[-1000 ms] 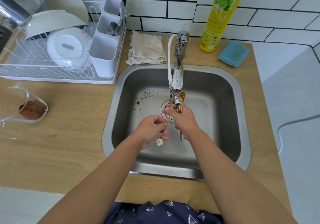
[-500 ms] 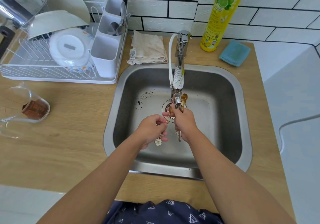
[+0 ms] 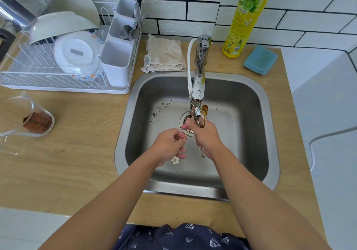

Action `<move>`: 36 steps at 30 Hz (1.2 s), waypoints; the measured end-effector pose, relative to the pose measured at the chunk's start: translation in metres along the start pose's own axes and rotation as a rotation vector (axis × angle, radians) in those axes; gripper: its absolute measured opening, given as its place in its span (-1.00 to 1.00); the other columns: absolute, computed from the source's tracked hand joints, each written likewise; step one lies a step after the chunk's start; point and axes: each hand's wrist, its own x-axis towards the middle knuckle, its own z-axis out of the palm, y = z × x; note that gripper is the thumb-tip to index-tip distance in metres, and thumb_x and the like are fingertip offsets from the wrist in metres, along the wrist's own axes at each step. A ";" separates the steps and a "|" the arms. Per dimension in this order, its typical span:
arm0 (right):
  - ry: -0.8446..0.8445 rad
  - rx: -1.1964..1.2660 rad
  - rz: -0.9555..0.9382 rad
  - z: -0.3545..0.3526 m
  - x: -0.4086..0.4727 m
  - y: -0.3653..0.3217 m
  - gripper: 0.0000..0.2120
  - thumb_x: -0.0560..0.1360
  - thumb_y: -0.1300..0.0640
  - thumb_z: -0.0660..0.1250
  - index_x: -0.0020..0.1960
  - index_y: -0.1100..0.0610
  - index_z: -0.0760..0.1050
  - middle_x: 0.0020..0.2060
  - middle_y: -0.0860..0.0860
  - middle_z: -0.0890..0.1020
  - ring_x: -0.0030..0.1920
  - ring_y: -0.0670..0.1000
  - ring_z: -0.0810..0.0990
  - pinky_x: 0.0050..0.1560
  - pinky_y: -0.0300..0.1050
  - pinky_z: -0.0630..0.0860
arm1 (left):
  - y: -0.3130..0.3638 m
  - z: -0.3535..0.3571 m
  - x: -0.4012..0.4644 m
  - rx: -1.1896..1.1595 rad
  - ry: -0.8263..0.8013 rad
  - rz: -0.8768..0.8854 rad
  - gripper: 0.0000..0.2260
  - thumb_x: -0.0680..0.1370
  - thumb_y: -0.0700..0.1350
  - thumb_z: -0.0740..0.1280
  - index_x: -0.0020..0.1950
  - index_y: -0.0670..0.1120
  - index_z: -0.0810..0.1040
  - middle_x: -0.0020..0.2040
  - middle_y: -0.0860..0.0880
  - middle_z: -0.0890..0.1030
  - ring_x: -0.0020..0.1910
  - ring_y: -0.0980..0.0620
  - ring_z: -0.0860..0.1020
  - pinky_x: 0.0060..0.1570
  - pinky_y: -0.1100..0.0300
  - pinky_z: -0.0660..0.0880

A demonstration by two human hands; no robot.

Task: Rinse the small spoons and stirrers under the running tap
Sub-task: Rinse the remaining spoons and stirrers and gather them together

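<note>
Over the steel sink, my right hand grips a bunch of small gold spoons. Their bowls stick up just under the tap's spout, and their handle ends hang below the fist. My left hand pinches a thin gold stirrer with a white flower charm at its lower end. Its upper tip points toward the right hand. The hands are close together above the drain. The water stream is hard to make out.
A white dish rack with bowls, a plate and a cutlery caddy stands at the back left. A glass measuring jug sits left of the sink. Behind the sink lie a beige cloth, a yellow detergent bottle and a blue sponge.
Both hands stayed over the drain. The left hand with the flower stirrer drew back slightly from the right hand, which keeps the spoons under the spout.
</note>
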 end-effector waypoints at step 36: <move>-0.061 0.031 -0.035 -0.001 0.003 0.005 -0.87 0.61 0.05 0.39 0.11 0.03 0.64 -0.19 -0.16 0.74 -0.51 -0.16 0.38 -0.43 -0.25 0.33 | 0.003 -0.020 -0.006 -0.302 -0.118 -0.135 -0.80 0.67 -0.14 0.19 0.08 -0.16 0.60 -0.34 0.02 0.47 -0.55 0.14 0.23 -0.65 0.34 0.15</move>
